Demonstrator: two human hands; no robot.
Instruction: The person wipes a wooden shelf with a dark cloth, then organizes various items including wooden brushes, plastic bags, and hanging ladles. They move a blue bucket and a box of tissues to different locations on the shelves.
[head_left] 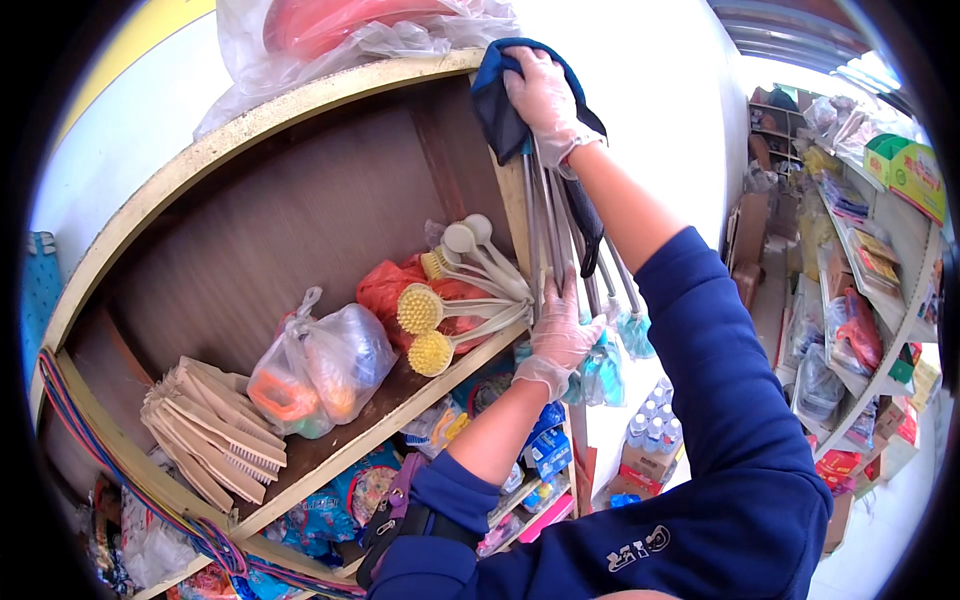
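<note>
Both my hands wear thin clear plastic gloves. Up at the shelf's top right corner, my right hand (540, 95) is closed on a blue and black cloth piece (492, 95) draped over the upper ends of several metal poles (549, 225). A dark strap-like piece (586, 215) hangs beside these poles. Lower down, my left hand (563, 340) rests against the poles, fingers stretched upward and thumb apart. Below it, the pole bottoms carry teal, plastic-wrapped heads (603, 372). Just left of that hand, round yellow-bristled brushes (420, 308) with pale handles lie on the shelf.
The wooden shelf (300, 90) holds a red bag (385, 285), a clear filled bag (325, 375) and flat wooden-handled brushes (215, 430). Cables (125, 470) run along its left edge. Bottles (655, 430) stand on the right, below the poles; a stocked rack (870, 270) lines the far right.
</note>
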